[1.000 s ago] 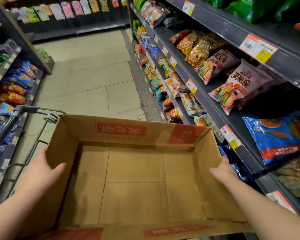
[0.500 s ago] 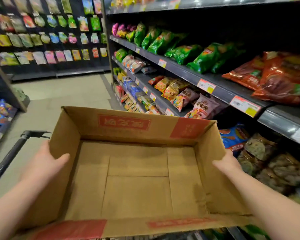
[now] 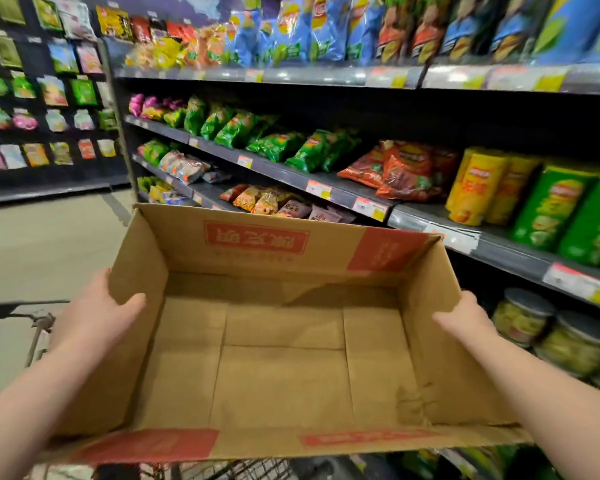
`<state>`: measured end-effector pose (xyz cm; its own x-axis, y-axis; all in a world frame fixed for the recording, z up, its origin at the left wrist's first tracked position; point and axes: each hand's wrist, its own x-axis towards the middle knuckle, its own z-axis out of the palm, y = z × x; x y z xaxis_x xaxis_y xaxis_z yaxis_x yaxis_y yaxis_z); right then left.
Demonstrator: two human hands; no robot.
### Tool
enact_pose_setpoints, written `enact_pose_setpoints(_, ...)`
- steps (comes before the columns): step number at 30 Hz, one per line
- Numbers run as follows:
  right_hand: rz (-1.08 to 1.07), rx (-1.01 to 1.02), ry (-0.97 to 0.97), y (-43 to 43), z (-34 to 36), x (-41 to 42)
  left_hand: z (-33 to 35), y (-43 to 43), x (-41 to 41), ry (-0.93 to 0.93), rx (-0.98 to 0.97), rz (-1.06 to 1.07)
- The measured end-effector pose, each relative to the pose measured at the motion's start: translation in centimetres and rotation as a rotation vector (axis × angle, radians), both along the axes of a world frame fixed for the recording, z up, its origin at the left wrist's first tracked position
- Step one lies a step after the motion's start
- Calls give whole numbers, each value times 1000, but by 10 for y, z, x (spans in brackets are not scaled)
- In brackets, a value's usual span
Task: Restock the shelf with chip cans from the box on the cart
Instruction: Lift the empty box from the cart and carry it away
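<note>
Two bare hands clamp the short walls of an open brown cardboard box (image 3: 284, 375). The left hand (image 3: 97, 317) lies against the outside of the left wall with its thumb hooked over the rim. The right hand (image 3: 465, 320) grips the right wall near its top edge, its fingers hidden behind the cardboard. Inside the box only the bare folded floor flaps show. Its near edge hangs over the black wire basket of the cart (image 3: 229, 469), and the cart's dark handle bar (image 3: 14, 306) juts out beyond the left wall. Whether the box rests on the cart cannot be told.

Past the right wall runs a dark metal shelf (image 3: 499, 245). Yellow cylindrical chip cans (image 3: 478, 185) stand upright toward its right end, with green chip cans (image 3: 551, 209) just beside them. Further left along the same shelf lie red snack bags (image 3: 402, 171), then green snack bags (image 3: 291, 147). Glass jars with dark lids (image 3: 520, 317) sit one shelf down, close to the right hand. Blue chip bags (image 3: 291, 29) line the top shelf.

White and yellow price tags (image 3: 371, 207) hang on the shelf's front edge, their print too blurred to read. On the box's far wall a red label (image 3: 255, 237) carries upside-down Chinese characters that I cannot make out.
</note>
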<state>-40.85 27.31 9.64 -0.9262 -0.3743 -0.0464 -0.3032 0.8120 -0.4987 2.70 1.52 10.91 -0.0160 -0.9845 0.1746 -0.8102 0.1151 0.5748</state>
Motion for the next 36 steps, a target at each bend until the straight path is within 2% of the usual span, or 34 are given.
enact_pose_setpoints(8,-152,5,-8,100,6,13,-4,27,-37,81,53,-165)
enact_pose_setpoints(18,-383,69,-22,259,-4,53,-5,113,-92,-31,24,-404)
enact_pose_setpoints(29,-762,57,-98,492,-22,196,-22,283,-113,-119,82,-758)
enact_pose_setpoints(36,-974,1,-145,605,-25,292,-38,376,-121,-159,75,-989)
